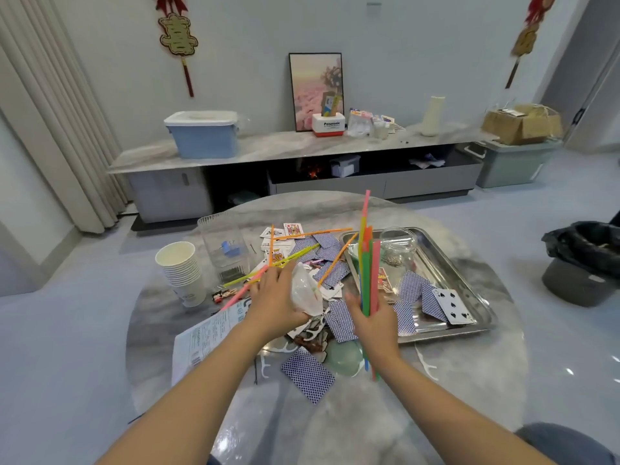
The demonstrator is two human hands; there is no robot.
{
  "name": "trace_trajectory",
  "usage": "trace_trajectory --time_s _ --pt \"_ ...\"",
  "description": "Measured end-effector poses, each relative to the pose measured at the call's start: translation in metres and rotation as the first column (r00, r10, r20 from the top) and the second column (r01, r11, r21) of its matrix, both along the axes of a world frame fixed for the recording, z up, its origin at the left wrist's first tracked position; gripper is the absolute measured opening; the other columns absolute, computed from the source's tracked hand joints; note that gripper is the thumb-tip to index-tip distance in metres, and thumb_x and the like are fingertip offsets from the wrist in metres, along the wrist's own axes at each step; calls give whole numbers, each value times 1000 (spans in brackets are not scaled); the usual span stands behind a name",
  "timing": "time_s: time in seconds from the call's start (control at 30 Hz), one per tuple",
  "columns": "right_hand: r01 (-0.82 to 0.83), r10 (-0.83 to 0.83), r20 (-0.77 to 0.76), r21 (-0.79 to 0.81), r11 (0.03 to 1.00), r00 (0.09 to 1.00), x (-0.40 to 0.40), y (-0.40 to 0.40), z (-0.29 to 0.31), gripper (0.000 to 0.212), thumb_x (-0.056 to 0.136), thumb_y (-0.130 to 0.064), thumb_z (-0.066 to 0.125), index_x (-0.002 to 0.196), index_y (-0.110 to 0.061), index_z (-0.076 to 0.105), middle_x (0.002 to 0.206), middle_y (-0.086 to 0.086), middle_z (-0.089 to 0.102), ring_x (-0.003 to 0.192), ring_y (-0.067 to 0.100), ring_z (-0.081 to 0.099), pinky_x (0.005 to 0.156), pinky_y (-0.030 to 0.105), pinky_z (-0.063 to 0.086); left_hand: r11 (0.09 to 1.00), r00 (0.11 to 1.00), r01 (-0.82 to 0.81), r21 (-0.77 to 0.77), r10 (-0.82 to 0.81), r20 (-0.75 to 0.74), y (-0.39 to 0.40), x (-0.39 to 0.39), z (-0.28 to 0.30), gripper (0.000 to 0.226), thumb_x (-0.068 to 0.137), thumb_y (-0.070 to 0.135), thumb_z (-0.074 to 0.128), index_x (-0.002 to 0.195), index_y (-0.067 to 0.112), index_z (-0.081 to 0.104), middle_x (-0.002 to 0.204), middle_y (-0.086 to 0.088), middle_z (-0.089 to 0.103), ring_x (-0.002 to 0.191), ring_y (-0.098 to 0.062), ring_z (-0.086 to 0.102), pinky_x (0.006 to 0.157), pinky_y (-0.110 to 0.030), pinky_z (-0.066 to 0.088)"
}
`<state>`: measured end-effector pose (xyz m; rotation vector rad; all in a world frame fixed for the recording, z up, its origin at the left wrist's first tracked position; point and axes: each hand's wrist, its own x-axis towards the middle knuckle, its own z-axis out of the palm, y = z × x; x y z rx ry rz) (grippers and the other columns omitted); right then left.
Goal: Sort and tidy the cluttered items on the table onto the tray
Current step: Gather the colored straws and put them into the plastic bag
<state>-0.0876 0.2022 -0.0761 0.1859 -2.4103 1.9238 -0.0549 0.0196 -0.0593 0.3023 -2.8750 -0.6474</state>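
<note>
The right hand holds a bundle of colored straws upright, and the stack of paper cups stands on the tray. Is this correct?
Not quite. In the head view the right hand does hold the straws upright, but the stack of paper cups stands on the table, left of the tray.

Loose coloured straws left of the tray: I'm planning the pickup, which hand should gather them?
Left. The left hand already lies on the loose coloured straws; the right hand holds an upright bundle of straws.

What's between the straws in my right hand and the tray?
Nothing visible. The right hand holds the straw bundle upright at the tray's near-left edge; a glass jar and cards already sit inside.
</note>
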Motion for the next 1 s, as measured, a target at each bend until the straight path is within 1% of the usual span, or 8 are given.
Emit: trace_trajectory --time_s 0.17,0.33,0.43,0.53,0.63,0.87,0.93,1.0 --pt "58 -57 14 -68 996 998 9 7 0 19 77 -28 76 69 -19 60 57 1 61 57 25 58 58 35 50 1000 1000 13 8 -13 -9 2 0 0 103 65 41 70 147 27 11 134 -1 30 129 -22 25 104 -42 19" --pt "12 -15 -59 -50 999 998 12 12 1 22 75 -20 78 68 -26 58 54 -15 57 49 -1 47 48 9 38 999 999 20 28 -20 -26 7 1 4 103 63 38 71 147 27 12 132 -1 31 127 -22 27 103 -41 20" --pt "18 -22 -54 -64 998 998 10 14 2 21 76 -17 75 69 -23 56 55 -8 55 49 5 47 49 15 40 999 999 33 43 -31 -35 10 2 6 102 63 39 70 147 28 14 132 -1 31 126 -22 28 105 -41 19" --pt "-4 0 -51 -76 997 999 8 14 7 15 81 -17 69 79 -20 55 66 13 59 59 28 58 56 35 49 998 998 47 48 -46 -35 11 4 9 101 64 39 70 147 29 13 133 0 31 127 -23 29 105 -41 19" --pt "-10 8 -27 -101 995 1000 6 15 10 10 84 -20 67 83 -22 57 60 5 55 50 16 55 49 30 48 996 997 71 45 -69 -41 12 5 13 103 65 39 72 148 27 12 136 0 32 129 -22 29 106 -42 22" --pt "50 -28 140 -160 986 990 -15 19 35 34 88 -24 61 56 -15 62 45 1 60 44 9 59 55 22 48 978 991 131 164 -124 -56 11 10 29 101 64 39 78 146 20 23 140 1 33 129 -17 33 103 -33 31" --pt "72 -38 172 -192 979 984 -24 20 48 44 87 -21 59 44 -16 61 49 1 64 49 9 60 54 15 46 969 986 164 186 -158 -47 11 9 33 94 64 36 80 142 21 30 135 3 36 123 -14 38 99 -28 34" --pt "96 -62 199 -164 982 978 -33 25 60 39 84 -22 59 46 -16 62 57 0 65 54 11 56 55 22 44 960 981 196 200 -193 -38 11 9 36 87 63 32 81 138 22 37 128 6 40 117 -11 41 93 -24 35"
